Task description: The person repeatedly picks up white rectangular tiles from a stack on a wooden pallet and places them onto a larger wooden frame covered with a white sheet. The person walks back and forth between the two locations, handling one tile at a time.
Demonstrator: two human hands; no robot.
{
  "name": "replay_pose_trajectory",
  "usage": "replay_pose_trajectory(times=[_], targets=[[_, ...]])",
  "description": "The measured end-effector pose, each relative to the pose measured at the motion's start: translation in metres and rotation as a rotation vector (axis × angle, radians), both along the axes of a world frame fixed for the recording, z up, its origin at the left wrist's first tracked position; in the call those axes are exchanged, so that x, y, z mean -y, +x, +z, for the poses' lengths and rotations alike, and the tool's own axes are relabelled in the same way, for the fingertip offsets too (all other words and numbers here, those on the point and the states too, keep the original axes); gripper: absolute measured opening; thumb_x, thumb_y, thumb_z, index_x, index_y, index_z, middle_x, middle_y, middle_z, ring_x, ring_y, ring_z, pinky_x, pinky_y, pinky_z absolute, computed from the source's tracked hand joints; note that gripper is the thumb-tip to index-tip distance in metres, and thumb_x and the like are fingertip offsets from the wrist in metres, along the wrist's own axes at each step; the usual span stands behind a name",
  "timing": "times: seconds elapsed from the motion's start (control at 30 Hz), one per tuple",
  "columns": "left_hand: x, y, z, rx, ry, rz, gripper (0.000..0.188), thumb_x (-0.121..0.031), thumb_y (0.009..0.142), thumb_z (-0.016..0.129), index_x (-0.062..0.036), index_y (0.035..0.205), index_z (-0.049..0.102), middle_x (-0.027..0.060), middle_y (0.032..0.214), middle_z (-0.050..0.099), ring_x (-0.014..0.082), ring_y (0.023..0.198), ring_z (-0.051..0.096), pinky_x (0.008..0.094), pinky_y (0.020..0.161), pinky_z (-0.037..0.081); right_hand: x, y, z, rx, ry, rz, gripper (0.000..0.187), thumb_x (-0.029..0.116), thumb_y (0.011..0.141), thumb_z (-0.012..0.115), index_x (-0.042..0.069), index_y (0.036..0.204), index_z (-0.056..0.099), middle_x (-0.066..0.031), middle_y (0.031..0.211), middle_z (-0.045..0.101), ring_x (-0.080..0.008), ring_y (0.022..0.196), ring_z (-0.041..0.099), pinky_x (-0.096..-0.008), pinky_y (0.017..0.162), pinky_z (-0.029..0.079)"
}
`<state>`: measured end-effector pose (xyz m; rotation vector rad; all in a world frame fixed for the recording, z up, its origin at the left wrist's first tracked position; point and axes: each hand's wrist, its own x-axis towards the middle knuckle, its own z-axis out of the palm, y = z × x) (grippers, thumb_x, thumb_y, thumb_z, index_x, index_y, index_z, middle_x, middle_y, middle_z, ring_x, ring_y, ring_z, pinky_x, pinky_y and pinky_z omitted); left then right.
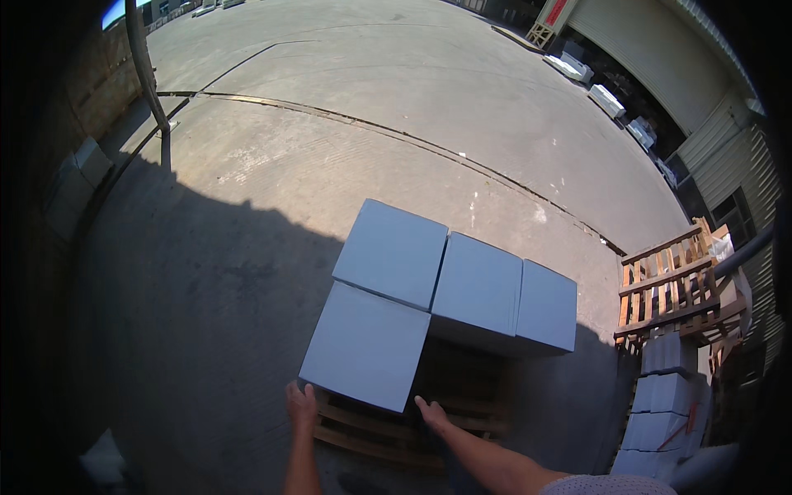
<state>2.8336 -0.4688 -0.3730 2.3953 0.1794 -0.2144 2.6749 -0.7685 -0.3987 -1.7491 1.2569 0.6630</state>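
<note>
A pale blue-white box (365,346) sits at the near left of a group of similar boxes on a wooden pallet (363,433). My left hand (302,406) grips its near left corner, the thumb up at the top edge. At the near right corner, my right hand (431,412) is against the side of the same box, and its lower fingers are hidden. Directly behind stands another box (391,252), edge to edge with it. Two more boxes, one in the middle (477,280) and one at the right end (548,304), continue that far row.
Bare pallet slats (462,406) show right of the near box. At the right stand a leaning wooden pallet (667,280) and a stack of white blocks (660,412). A pole (142,62) rises at the far left. A drain groove (363,124) crosses the concrete ground.
</note>
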Motion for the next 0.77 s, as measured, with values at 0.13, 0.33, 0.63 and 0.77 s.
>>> replay_pose_trajectory(times=[0.13,0.33,0.63,0.77], targets=[[0.039,0.057,-0.026,0.048,0.263,0.037,0.053,-0.031,0.087,0.053,0.0053,0.125,0.043,0.0239,0.128,0.045,0.0381,0.116,0.046,0.0442,0.097,0.038,-0.011,0.039,-0.045,0.162,-0.022,-0.09,0.086,0.061,0.084,0.047,-0.015,0.124,0.042,-0.0293,0.124,0.049,-0.0348,0.119,0.047,-0.0369,0.1,0.035],[0.054,0.082,-0.06,-0.133,0.18,0.084,0.046,-0.032,0.087,0.053,0.0025,0.118,0.048,0.0211,0.117,0.053,0.0372,0.108,0.049,0.044,0.092,0.04,-0.018,0.06,-0.078,0.367,0.119,-0.1,0.075,0.058,0.085,0.049,-0.011,0.117,0.05,-0.026,0.114,0.057,-0.0359,0.111,0.053,-0.0362,0.093,0.04],[0.074,-0.009,-0.057,0.01,0.261,0.23,0.038,-0.03,0.087,0.054,0.0035,0.103,0.051,0.0226,0.102,0.053,0.0397,0.097,0.05,0.0456,0.086,0.04,0.028,0.047,-0.048,0.402,0.33,-0.179,0.067,0.049,0.087,0.055,-0.008,0.12,0.049,-0.0171,0.109,0.059,-0.0218,0.1,0.056,-0.0318,0.087,0.044],[0.072,-0.083,-0.074,-0.203,0.167,0.234,0.044,-0.04,0.084,0.058,0.0008,0.099,0.05,0.0231,0.104,0.052,0.0384,0.103,0.05,0.047,0.089,0.039,0.072,0.05,-0.001,0.297,0.668,-0.132,0.08,0.053,0.085,0.055,-0.006,0.133,0.03,-0.0257,0.117,0.054,-0.0345,0.108,0.057,-0.0405,0.094,0.046]])
